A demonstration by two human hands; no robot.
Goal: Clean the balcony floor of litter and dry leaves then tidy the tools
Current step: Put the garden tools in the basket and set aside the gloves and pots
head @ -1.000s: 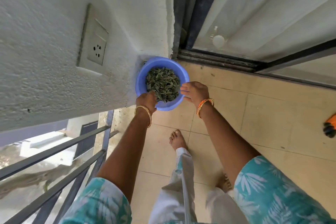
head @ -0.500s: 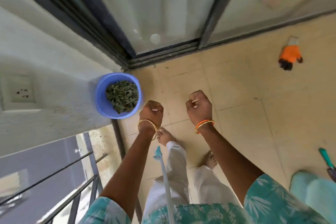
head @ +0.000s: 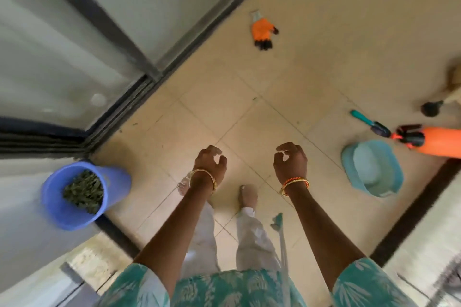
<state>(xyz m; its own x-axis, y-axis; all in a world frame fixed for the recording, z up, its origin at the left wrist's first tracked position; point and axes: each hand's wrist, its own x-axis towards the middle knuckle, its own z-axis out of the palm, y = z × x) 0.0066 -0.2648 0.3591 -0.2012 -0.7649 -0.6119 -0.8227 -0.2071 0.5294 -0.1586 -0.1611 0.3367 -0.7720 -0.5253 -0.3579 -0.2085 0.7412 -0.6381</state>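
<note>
The person wears a short-sleeved top point(head: 237, 289) in teal with a pale leaf print, its sleeves ending above the elbows, and loose off-white trousers point(head: 252, 239) that reach the bare feet. A gold bangle point(head: 203, 177) circles the wrist of the left hand point(head: 210, 161). The wrist of the right hand point(head: 290, 161) carries a gold bangle together with what looks like an orange-red beaded or threaded band point(head: 295, 183), though motion blur leaves its make unclear.
</note>
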